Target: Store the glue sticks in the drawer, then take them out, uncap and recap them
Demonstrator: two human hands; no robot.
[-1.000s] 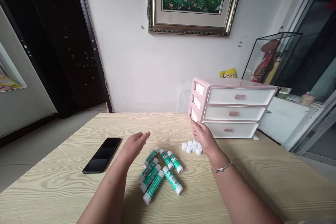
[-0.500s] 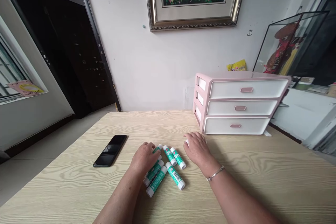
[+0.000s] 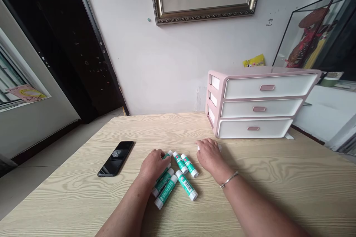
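Note:
Several green-and-white glue sticks lie on the wooden table point(image 3: 83, 200). My left hand point(image 3: 154, 164) curls its fingers over a glue stick point(image 3: 168, 154) at the top of the left group and partly hides those under it. Two more glue sticks point(image 3: 166, 192) show beside its wrist, slanted and side by side. Between my hands lie two short sticks point(image 3: 180, 162) and, nearer me, one with a barcode point(image 3: 186, 186). My right hand point(image 3: 209, 155), with a bracelet at the wrist, closes over what looks like another glue stick point(image 3: 220, 147); only white ends show.
A black phone point(image 3: 116, 158) lies to the left of my left hand. Behind my right hand stands a pink-and-white drawer unit point(image 3: 258, 109), with a yellow packet point(image 3: 256, 60) behind its top. The wall point(image 3: 164, 70) rises at the table's far edge.
The view has shifted slightly, so the drawer unit sits a little higher and looks larger. Both hands and the glue sticks stay in nearly the same places.

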